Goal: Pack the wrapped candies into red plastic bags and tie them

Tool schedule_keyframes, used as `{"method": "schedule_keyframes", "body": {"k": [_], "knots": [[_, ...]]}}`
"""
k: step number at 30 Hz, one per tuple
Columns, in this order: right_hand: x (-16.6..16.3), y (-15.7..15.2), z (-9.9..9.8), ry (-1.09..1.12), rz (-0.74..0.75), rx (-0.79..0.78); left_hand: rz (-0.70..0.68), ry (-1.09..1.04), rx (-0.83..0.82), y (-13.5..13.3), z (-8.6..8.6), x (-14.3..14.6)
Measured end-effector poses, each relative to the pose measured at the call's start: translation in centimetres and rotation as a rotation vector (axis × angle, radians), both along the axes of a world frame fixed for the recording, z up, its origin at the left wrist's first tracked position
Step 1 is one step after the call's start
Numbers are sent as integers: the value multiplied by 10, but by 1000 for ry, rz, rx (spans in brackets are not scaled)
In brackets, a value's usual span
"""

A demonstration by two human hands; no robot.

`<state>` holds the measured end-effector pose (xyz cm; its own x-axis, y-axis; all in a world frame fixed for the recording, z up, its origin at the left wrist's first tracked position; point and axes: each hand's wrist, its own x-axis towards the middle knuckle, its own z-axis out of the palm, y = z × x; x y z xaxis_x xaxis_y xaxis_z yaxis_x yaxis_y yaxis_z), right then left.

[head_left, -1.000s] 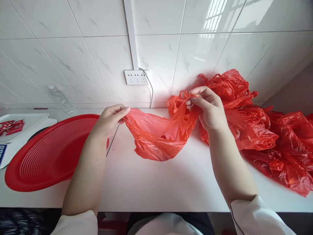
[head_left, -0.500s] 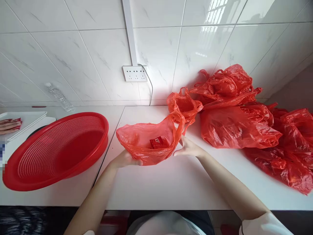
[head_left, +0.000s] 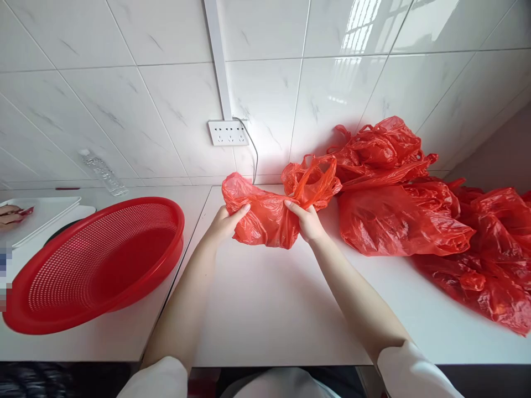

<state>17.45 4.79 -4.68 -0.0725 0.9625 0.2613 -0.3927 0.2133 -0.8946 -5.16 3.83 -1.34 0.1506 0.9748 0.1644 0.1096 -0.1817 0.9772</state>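
Note:
A thin red plastic bag (head_left: 267, 221) is gripped between my two hands, above the white table. My left hand (head_left: 226, 224) pinches its left side, thumb in front and fingers behind. On the right side, my right hand (head_left: 306, 220) holds it the same way. The bag's mouth is pressed narrow, and a handle loop rises at its upper right. What lies inside is hidden now. Just behind it stands a smaller red plastic bag (head_left: 290, 176) with its top open.
A large red perforated basket (head_left: 145, 287) lies at the left. Several filled red bags (head_left: 398, 221) are heaped at the right. Behind are a clear plastic bottle (head_left: 103, 172), a white tray (head_left: 52, 210) and a wall socket (head_left: 228, 133). Another person's hand (head_left: 10, 215) shows at the far left.
My hands have closed on the bag's sides and lifted it up and away from me. Its mouth was wide, showing a small red packet inside; now it is gathered in.

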Motion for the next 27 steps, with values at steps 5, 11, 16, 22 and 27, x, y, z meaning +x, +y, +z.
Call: {"method": "schedule_keyframes", "body": {"k": [5,11,16,22,27], "knots": [[10,-8,15,-88,-144,220,-58,112,-2,1,-3,-16],[-9,-42,59,-454,-213,512,-179,21,-38,-11,-37,-17],[-58,-46,55,-1075,157,365,-111,-123,91,-21,-71,-13],[-67,-30,46,-984,372,-61,-193,-125,323,-31,-82,-19],[-69,-21,41,-513,693,-46,-250,69,350,-32,-82,-18]]}}
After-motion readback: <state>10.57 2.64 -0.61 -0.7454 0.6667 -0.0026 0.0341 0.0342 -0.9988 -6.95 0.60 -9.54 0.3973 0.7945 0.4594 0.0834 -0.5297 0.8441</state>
